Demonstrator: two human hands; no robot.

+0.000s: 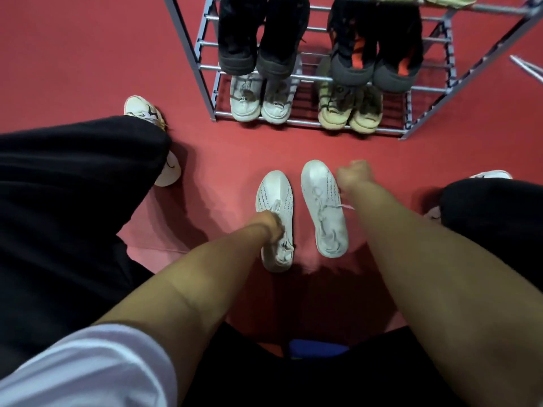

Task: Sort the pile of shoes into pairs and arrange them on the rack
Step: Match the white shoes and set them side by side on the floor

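Observation:
Two white knit sneakers lie side by side on the red floor, toes toward the rack. My left hand (269,224) grips the left sneaker (274,195) at its laces and collar. My right hand (354,176), fingers curled and blurred, is at the outer edge of the right sneaker (321,207), near a loose lace; whether it holds anything is unclear. The grey metal rack (205,83) stands ahead. It holds a white pair (260,102) and a beige pair (351,113) on the bottom shelf, a black pair (261,39) and a black-and-orange pair (377,51) above.
My legs in black trousers fill the left and right sides, with my own white shoes (144,110) showing at the left and right (490,174). A blue object (318,349) sits low between my knees. A metal bar (526,67) lies at the far right.

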